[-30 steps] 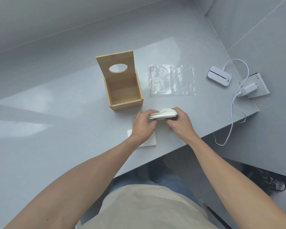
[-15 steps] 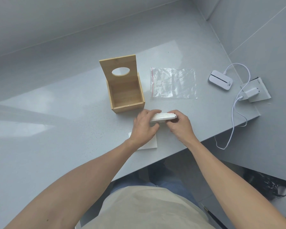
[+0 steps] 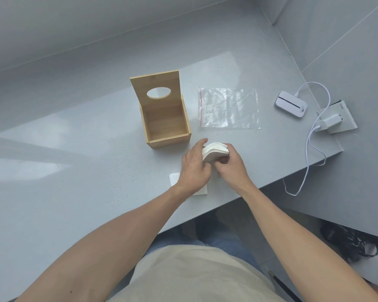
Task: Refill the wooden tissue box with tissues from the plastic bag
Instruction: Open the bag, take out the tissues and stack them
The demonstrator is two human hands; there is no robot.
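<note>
The wooden tissue box [image 3: 167, 136] stands open on the grey counter, its lid with an oval hole tipped up at the back; the inside looks bare. To its right lies the clear plastic bag [image 3: 229, 107], flat and with nothing in it. In front of the box, a white stack of tissues [image 3: 214, 151] is held tilted between both hands. My left hand [image 3: 194, 168] grips its left side and my right hand [image 3: 232, 165] holds its right and lower edge. A single white tissue [image 3: 175, 178] lies on the counter, mostly under my left wrist.
A small white device [image 3: 291, 103] with a cable [image 3: 308, 149] sits at the right, beside a white charger plugged into a socket plate [image 3: 336, 118]. The counter's front edge [image 3: 260, 188] runs diagonally just behind my right wrist. Walls close the back and right.
The tissue stack has tipped from lying flat between my hands to a tilted, fanned position. Both hands stayed in front of the box.
</note>
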